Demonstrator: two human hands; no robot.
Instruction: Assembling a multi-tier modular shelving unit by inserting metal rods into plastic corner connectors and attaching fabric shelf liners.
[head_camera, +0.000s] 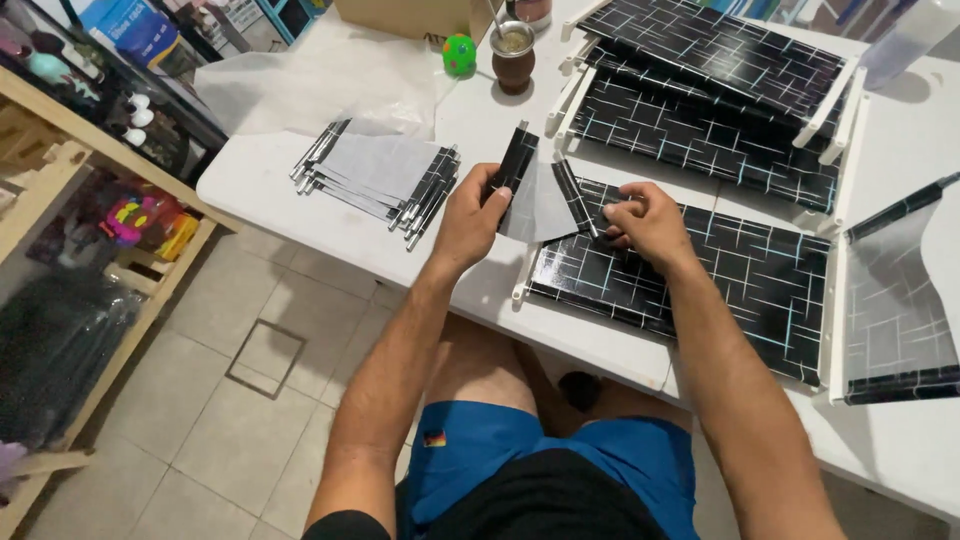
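Seated person, blue shorts, both forearms out over white worktop. Left hand: fingers clenched on one end of a small black-and-grey folded piece. Right hand: fingers pinch its other end, resting on a black grid-patterned panel. Beyond left fingers: stack of similar folded pieces. Farther: brown cup, green ball, more panels.

I have one view only, from the head camera; it sits above the seated person and faces steeply down and forward; both forearms and the lap come up from the bottom edge, close; the white table crosses the upper frame, tiled floor lower left.
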